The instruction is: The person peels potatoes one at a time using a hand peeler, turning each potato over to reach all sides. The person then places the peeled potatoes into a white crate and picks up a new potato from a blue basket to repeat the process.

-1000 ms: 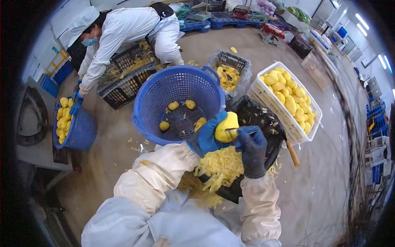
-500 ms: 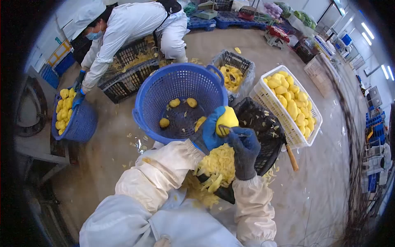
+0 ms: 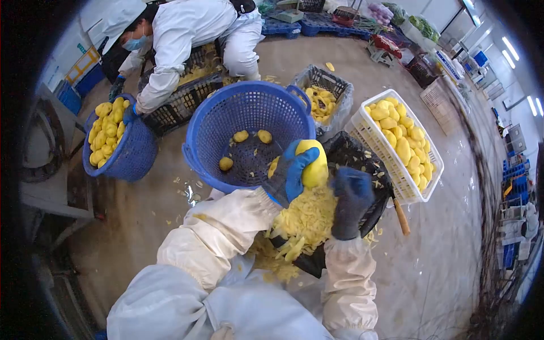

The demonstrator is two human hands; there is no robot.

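My left hand (image 3: 294, 175), in a blue and grey glove, is wrapped round a peeled yellow potato (image 3: 314, 164). To its right is my right hand (image 3: 352, 203), also gloved and smeared by motion; its fingers and anything in them cannot be made out. A heap of pale peelings (image 3: 303, 224) lies below both hands. The large blue basket (image 3: 198, 122) beyond my left hand has several potatoes on its bottom. Beside my right hand stands a black-lined container (image 3: 371, 164) with scraps in it.
A white crate (image 3: 391, 170) of yellow potatoes stands at the right, with a wooden handle (image 3: 401, 218) near it. A lined crate (image 3: 340, 119) holds potato pieces. At the left a co-worker (image 3: 190, 34) in white bends over a blue basket (image 3: 133, 156) of potatoes.
My right hand has moved right, away from the potato, and is blurred. The potato has turned slightly in my left hand. The co-worker's basket has shifted right and towards me.
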